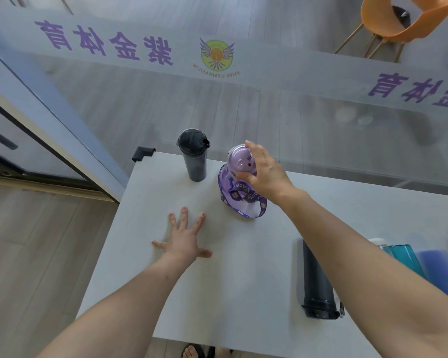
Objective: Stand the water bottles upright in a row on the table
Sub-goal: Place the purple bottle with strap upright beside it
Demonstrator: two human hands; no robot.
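Observation:
A black bottle (194, 156) stands upright near the far left corner of the white table (145, 228). Right of it stands a purple bottle (239, 161) with a domed lid and a purple strap (246, 205) draped in front. My right hand (265, 174) is wrapped over its lid and upper body. My left hand (185, 239) lies flat on the table with fingers spread, holding nothing. A second black bottle (317, 280) lies on its side at the right, partly behind my right forearm. A teal bottle (404, 257) and a blue-purple bottle (437, 270) lie beyond it at the right edge.
A glass wall with purple lettering (106, 42) runs just behind the table's far edge. A black corner guard (141, 152) caps the table's far left corner. An orange chair (404, 19) stands beyond the glass. My sandalled foot (194, 351) shows below the near edge.

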